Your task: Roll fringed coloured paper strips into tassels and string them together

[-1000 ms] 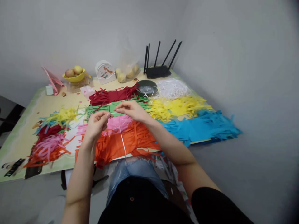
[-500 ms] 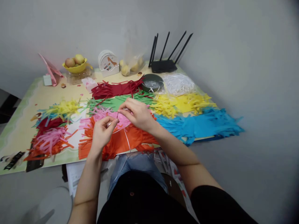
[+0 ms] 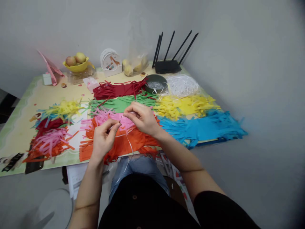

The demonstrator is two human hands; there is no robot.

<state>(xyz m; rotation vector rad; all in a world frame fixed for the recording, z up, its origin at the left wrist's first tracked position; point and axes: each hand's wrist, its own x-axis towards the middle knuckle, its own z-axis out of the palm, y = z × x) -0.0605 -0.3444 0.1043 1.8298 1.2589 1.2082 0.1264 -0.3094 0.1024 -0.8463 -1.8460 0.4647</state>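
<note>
The left hand is raised over the tabletop, its thumb and forefinger pinched together on a thin dark strip that sticks up from the fingertips. The right hand is just beside it, thumb and forefinger nearly meeting close to the strip's upper end; I cannot tell whether these fingers grip anything. A white ribbon hangs below the hands, across the orange fringed paper. Beyond that lie 3 more fringed pieces, pink, green and red. To the right are a yellow piece and a blue piece. White strands lie beside a dark round bowl, near a black router.
</note>
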